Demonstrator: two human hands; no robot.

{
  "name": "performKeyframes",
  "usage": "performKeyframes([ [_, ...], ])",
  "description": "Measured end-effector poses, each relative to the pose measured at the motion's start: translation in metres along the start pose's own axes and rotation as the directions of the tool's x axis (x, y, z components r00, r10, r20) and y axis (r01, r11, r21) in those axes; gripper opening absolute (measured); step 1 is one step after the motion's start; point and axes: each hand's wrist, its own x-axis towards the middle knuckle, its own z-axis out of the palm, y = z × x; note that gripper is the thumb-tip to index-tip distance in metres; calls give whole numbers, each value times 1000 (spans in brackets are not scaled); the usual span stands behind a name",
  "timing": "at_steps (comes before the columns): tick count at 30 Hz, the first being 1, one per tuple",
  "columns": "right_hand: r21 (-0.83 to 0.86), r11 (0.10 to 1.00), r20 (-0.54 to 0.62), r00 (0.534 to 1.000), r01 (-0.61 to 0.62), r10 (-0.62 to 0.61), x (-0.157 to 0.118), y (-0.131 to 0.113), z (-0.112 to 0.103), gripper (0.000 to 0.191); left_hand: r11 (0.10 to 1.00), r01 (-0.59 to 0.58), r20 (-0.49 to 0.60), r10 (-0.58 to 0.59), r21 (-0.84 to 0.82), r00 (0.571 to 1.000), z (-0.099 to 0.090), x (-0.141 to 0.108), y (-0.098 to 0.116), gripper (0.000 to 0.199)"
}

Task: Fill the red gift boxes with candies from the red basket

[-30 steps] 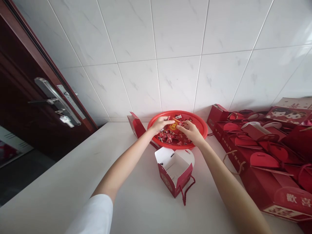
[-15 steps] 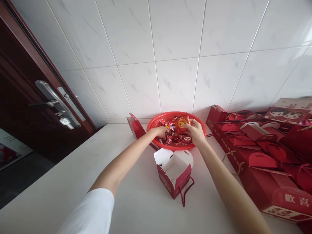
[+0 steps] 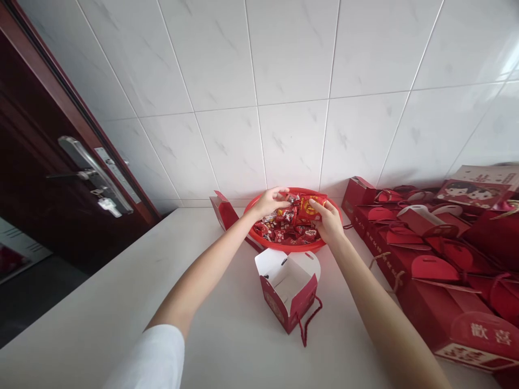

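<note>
A: In the head view, where is the red packet?

B: The red packet is held above the right part of a red basket, its gold-printed face upward. The thumb of the right hand lies across it, obscuring its long axis.

A: And the left hand?

B: It hovers over the basket's left part, pointing right, thumb and fingers narrowly parted beside wrapped sweets; whether it grips one cannot be told.

A: What stands nearer?

B: An open box, mouth upward, one corner pointing near, cord handle hanging right. Red boxes crowd the right.
</note>
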Motion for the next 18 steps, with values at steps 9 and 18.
performKeyframes([
  [9,98,995,9,1000,-17,16,2,-4,-3,33,945,-170,84,200,-280,976,13,2,25,60],
  [18,174,984,-155,988,26,1,7,1,-2,16,953,-114,575,-71,279,815,-4,-15,0,40],
])
